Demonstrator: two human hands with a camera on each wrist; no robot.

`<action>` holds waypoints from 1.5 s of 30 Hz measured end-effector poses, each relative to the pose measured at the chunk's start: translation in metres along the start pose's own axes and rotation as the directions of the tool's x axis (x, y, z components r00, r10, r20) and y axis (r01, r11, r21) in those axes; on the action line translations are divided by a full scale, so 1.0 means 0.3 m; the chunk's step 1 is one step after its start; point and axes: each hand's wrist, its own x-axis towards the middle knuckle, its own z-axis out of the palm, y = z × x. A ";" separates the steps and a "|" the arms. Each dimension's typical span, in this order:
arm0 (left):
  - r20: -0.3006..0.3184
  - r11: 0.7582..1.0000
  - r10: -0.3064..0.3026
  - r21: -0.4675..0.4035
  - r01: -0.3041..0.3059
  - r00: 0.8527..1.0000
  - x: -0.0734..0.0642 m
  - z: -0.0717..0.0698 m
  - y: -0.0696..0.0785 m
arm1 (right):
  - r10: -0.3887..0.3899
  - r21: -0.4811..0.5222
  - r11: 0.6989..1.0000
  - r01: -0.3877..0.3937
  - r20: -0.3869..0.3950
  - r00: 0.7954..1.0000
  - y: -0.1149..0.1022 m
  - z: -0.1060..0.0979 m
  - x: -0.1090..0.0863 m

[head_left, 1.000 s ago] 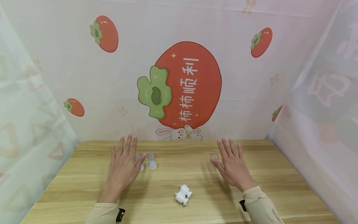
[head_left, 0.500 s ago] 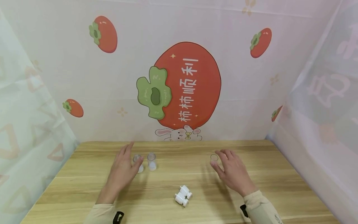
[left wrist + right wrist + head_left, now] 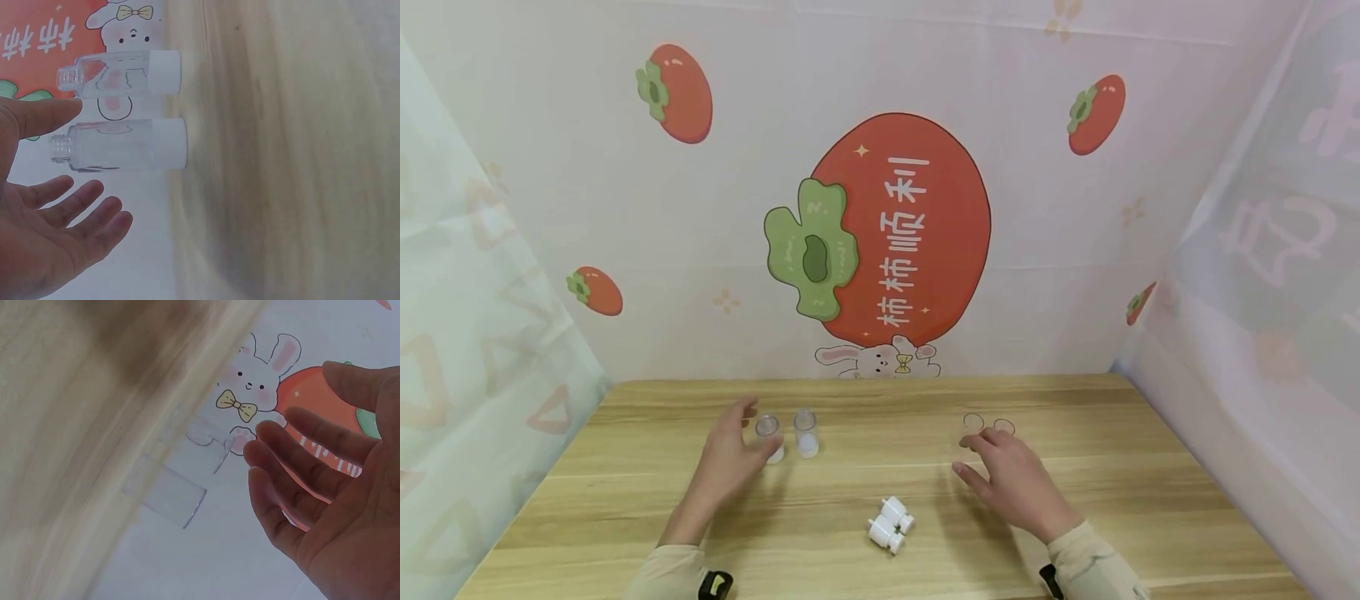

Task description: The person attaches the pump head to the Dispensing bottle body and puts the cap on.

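Two clear bottles with white bases and bare threaded necks stand upright side by side at the left; the left wrist view shows the nearer bottle (image 3: 112,147) and the farther bottle (image 3: 115,74). My left hand (image 3: 727,454) is around the nearer one, thumb and fingers spread on either side, gripping nothing. At the right, two clear open-topped caps (image 3: 973,423) stand beside each other; the right wrist view shows a clear cap (image 3: 169,490) too. My right hand (image 3: 1011,483) hovers just in front of them, fingers loosely bent and holding nothing.
Two white pump heads (image 3: 887,532) lie close together on the wooden table (image 3: 820,567), between the hands and nearer me. A printed cloth backdrop (image 3: 1037,250) rises at the table's back edge, with cloth walls at both sides.
Both hands came down from a flat, spread pose and their fingers bent. The left hand closed in around the nearer bottle; the right drew back slightly, uncovering the second clear cap.
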 end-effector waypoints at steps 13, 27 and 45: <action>0.079 0.989 -0.109 -0.087 0.116 0.991 0.001 0.030 -0.029 | -0.054 0.014 0.999 0.053 0.093 0.994 -0.033 0.025 -0.022; 0.090 0.987 -0.128 -0.090 0.136 0.988 0.011 0.050 -0.050 | -0.141 0.021 0.990 0.140 0.124 0.982 -0.082 0.064 -0.019; 0.063 0.988 -0.124 -0.086 0.129 0.990 0.013 0.042 -0.020 | -0.168 0.107 0.983 0.149 0.201 0.965 -0.131 0.101 0.012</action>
